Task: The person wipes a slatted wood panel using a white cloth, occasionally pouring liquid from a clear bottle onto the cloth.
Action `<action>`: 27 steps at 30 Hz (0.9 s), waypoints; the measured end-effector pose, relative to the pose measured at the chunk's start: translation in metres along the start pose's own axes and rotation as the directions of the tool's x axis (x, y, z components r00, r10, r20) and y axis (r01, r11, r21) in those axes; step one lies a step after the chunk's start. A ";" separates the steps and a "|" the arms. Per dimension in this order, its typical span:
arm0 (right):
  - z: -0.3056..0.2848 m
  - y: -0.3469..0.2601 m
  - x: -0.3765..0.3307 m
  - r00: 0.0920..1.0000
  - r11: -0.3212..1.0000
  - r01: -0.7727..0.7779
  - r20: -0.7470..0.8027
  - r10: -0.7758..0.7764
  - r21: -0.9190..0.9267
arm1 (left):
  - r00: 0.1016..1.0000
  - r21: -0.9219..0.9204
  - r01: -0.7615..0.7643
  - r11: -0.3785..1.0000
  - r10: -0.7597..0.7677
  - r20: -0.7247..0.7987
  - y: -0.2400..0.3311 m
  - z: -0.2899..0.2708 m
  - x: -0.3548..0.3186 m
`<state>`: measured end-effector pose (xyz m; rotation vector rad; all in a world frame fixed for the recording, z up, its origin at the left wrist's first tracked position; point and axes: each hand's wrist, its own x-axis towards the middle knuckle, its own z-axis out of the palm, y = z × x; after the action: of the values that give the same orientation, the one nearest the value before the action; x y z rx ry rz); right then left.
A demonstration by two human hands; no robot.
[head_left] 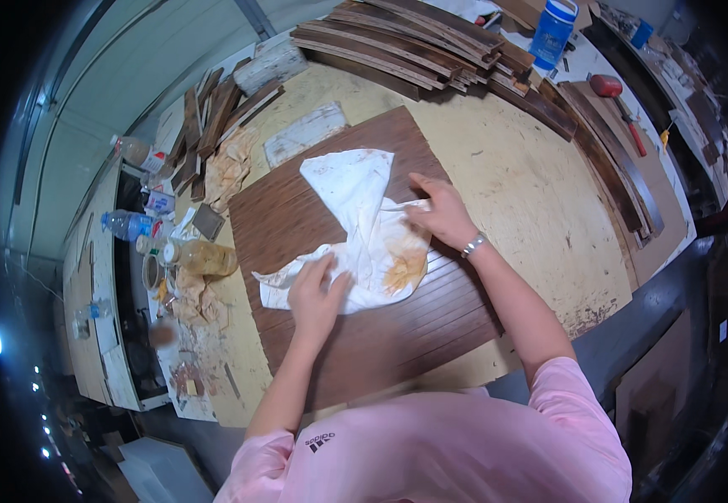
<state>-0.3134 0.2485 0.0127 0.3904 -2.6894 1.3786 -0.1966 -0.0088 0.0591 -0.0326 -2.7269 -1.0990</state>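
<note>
A white cloth (pixel 364 189) with an orange-brown stain lies crumpled and loosely twisted on a dark brown wooden board (pixel 280 205). My left hand (pixel 315 298) rests at the cloth's near left part, its fingers apart. At the cloth's right edge is my right hand (pixel 446 215), with fingers stretched out and thumb against the fabric; a metal band circles that wrist. Neither hand visibly grips the cloth. Parallel grooves or plank lines show on the board's lower right, where light reflects off it.
Dark wood strips (pixel 380 42) are stacked at the back, and more run down the right side. A blue jug (pixel 553 35) and a red-handled tool (pixel 634 134) stand or lie at the far right. To the left are a jar of yellowish liquid (pixel 204 258), plastic bottles (pixel 129 225) and stained rags (pixel 228 168).
</note>
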 end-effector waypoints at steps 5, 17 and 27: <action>0.002 -0.043 0.005 0.941 0.945 -0.278 0.147 0.304 -0.171 | 0.996 -0.080 0.079 0.994 -0.076 0.035 -0.019 0.040 0.035; -0.042 -0.072 -0.123 0.926 0.465 -0.309 0.150 0.346 0.830 | 0.934 -0.909 0.158 0.387 -0.358 0.011 -0.077 -0.104 -0.029; -0.004 -0.121 -0.193 0.813 0.876 -0.483 0.370 0.450 -0.002 | 0.905 -0.320 0.421 0.849 -0.369 0.211 -0.141 -0.170 -0.138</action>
<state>-0.0947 0.2197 0.0718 -0.0364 -3.1849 1.7019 -0.0447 -0.2201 0.0558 0.4362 -2.6781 -1.7651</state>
